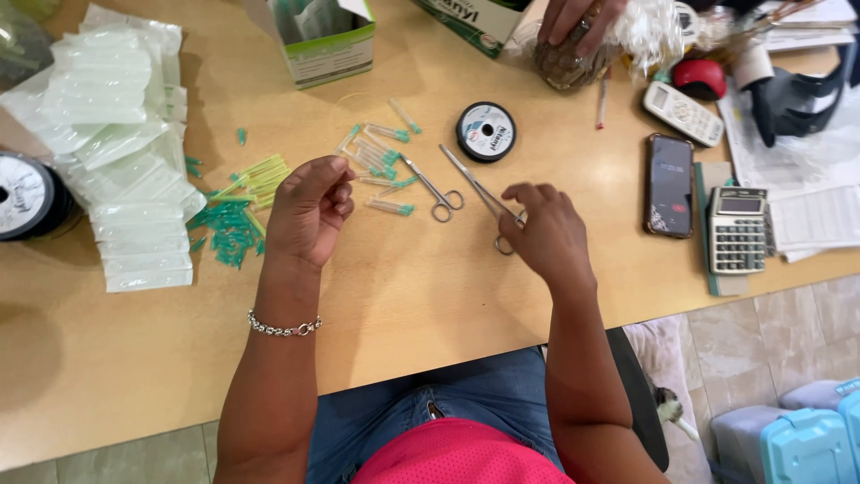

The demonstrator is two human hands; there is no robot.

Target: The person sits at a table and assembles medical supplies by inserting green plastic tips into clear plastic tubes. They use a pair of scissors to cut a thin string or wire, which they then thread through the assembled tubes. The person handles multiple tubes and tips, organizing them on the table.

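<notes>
Scattered clear tubes with green caps lay at twelve o'clock from the left hand, and a second pair of scissors rested between the two hands. A black spool sat further off at twelve. At nine o'clock a heap of green caps touched a stack of clear packets. At three o'clock lay a phone and a calculator. An open box at twelve held what looked like more clear packets. Another person's hand pressed on a plastic bag.

The left hand was pinched shut, fingertips together; what it held I could not tell. The right hand gripped the handles of scissors lying on the table.
</notes>
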